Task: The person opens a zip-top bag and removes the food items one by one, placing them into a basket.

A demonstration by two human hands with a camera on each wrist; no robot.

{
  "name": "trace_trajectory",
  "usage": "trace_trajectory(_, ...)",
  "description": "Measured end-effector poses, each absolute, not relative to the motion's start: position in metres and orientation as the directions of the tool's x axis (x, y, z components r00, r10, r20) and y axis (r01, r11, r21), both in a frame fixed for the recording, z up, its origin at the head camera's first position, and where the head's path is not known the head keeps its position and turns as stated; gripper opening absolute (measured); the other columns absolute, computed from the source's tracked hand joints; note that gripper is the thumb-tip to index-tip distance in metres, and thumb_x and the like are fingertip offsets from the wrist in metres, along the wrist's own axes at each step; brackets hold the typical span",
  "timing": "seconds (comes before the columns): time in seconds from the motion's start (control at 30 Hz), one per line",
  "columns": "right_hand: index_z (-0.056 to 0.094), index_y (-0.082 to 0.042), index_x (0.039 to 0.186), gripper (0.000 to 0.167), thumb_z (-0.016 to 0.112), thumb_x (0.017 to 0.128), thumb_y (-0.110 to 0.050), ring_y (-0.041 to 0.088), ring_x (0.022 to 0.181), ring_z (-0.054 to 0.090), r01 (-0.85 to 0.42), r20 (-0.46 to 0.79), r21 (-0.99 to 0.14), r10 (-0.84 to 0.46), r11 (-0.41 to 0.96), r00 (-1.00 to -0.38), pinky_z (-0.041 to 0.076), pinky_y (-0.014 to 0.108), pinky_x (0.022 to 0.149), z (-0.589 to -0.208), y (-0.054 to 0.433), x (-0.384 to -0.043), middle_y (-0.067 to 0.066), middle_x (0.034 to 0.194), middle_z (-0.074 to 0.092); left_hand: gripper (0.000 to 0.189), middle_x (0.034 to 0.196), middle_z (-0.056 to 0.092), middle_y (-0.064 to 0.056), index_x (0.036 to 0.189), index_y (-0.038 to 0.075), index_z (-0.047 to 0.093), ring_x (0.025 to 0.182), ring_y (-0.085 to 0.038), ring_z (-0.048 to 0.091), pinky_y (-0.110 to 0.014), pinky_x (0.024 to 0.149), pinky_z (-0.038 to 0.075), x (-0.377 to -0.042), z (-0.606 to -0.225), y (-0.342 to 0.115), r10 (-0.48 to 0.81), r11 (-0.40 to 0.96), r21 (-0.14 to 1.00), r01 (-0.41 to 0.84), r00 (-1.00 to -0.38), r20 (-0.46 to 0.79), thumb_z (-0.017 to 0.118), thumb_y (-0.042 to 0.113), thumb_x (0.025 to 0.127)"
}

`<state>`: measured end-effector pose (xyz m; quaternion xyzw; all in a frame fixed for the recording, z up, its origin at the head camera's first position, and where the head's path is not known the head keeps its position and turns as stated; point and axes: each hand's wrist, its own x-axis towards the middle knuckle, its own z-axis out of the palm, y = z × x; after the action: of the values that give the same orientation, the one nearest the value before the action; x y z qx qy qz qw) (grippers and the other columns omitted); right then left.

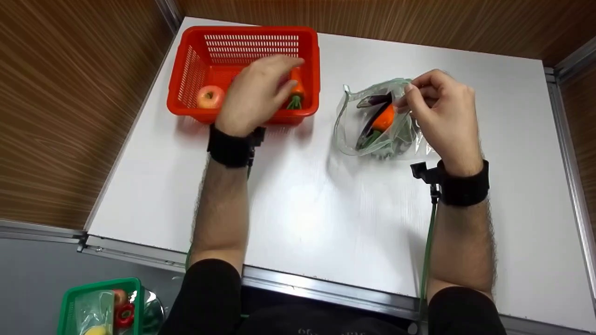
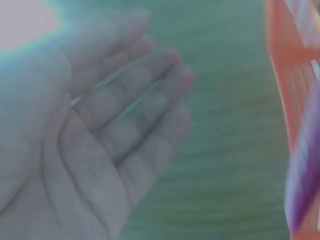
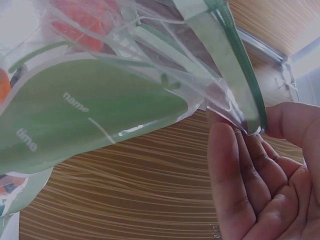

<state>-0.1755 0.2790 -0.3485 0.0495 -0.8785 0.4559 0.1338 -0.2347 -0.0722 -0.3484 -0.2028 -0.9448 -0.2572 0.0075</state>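
Note:
My left hand (image 1: 256, 95) is over the front of the red basket (image 1: 179, 83), its fingers extended and nothing in its palm. An apple (image 1: 210, 97) lies in the basket left of that hand, and an orange vegetable with a green top (image 1: 296, 88) lies to its right. A purple item (image 2: 304, 170) shows at the edge of the left wrist view, too blurred to name. My right hand (image 1: 442, 109) pinches the green-edged rim of a clear zip bag (image 3: 145, 100). Through the bag's wide mouth I see dark purple eggplant (image 1: 375, 100) and an orange vegetable (image 1: 384, 118).
Both the basket and the bag rest on a white table (image 1: 298, 223). Wood-patterned walls (image 1: 70, 116) stand at its left, back and right. Below the front left edge, a green basket (image 1: 100, 286) holds a bag, an apple and a red pepper.

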Motion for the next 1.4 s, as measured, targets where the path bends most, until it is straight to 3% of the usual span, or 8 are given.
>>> trace_trajectory(0.23,0.079,-0.010,0.108,0.014,0.069,0.115,-0.018,-0.001,0.074,0.082,-0.214,0.285,-0.790,0.035,0.575,-0.958,0.056,0.015,0.065,-0.349,0.278,-0.175,-0.025,0.082,0.082,0.040,0.156,0.079,-0.010,0.158,0.009,0.073,0.147,-0.026,0.075,-0.037,0.131,0.057,-0.219,-0.353,-0.031,0.634,0.585,0.473,0.659,-0.735,0.240,0.070,0.016,0.119)
trace_trajectory(0.37,0.079,-0.009,0.109,0.014,0.070,0.115,-0.018,-0.002,0.076,0.082,-0.221,0.288,-0.791,0.028,0.571,-0.957,0.059,0.014,0.069,-0.348,0.274,-0.174,-0.022,0.083,0.082,0.039,0.157,0.079,-0.010,0.159,0.009,0.073,0.149,-0.026,0.073,-0.038,0.132,0.056,-0.214,-0.359,-0.011,0.722,0.522,0.484,0.703,-0.666,0.190,0.067,0.018,0.121)
trace_trajectory(0.63,0.080,-0.004,0.112,0.016,0.071,0.116,-0.017,-0.001,0.079,0.083,-0.274,0.321,-0.786,-0.012,0.554,-0.947,0.065,0.012,0.078,-0.348,0.264,-0.170,-0.016,0.088,0.084,0.035,0.153,0.080,-0.008,0.152,0.010,0.078,0.144,-0.024,0.076,-0.038,0.126,0.060,-0.219,-0.388,0.028,0.793,0.484,0.500,0.718,-0.601,0.097,0.068,0.013,0.119)
trace_trajectory(0.87,0.081,-0.003,0.112,0.017,0.071,0.116,-0.016,-0.003,0.081,0.082,-0.318,0.353,-0.760,-0.051,0.566,-0.934,0.063,0.011,0.076,-0.350,0.256,-0.167,0.001,0.093,0.089,0.032,0.145,0.081,-0.006,0.148,0.012,0.079,0.131,-0.022,0.077,-0.034,0.118,0.062,-0.224,-0.419,0.052,0.783,0.502,0.520,0.691,-0.619,0.067,0.070,0.019,0.118)
trace_trajectory(1.13,0.081,-0.002,0.112,0.017,0.072,0.116,-0.016,-0.001,0.084,0.083,-0.334,0.350,-0.774,-0.077,0.538,-0.934,0.066,0.012,0.082,-0.350,0.253,-0.164,0.006,0.097,0.090,0.023,0.128,0.084,-0.008,0.138,0.012,0.076,0.120,-0.029,0.080,-0.044,0.104,0.067,-0.226,-0.451,0.072,0.698,0.634,0.418,0.651,-0.714,0.054,0.072,0.023,0.118)
trace_trajectory(1.23,0.081,-0.001,0.114,0.017,0.073,0.116,-0.016,-0.002,0.085,0.083,-0.332,0.339,-0.776,-0.088,0.536,-0.937,0.066,0.012,0.083,-0.350,0.252,-0.164,0.011,0.100,0.090,0.028,0.126,0.083,-0.009,0.138,0.011,0.073,0.121,-0.031,0.081,-0.047,0.103,0.068,-0.225,-0.461,0.078,0.667,0.664,0.392,0.636,-0.742,0.074,0.077,0.026,0.115)
trace_trajectory(1.4,0.081,0.001,0.115,0.018,0.074,0.116,-0.015,-0.002,0.085,0.083,-0.322,0.317,-0.785,-0.102,0.530,-0.943,0.066,0.012,0.082,-0.352,0.252,-0.165,0.013,0.101,0.090,0.031,0.117,0.084,-0.010,0.142,0.011,0.070,0.115,-0.032,0.084,-0.049,0.096,0.070,-0.221,-0.472,0.085,0.618,0.704,0.369,0.607,-0.779,0.103,0.076,0.017,0.112)
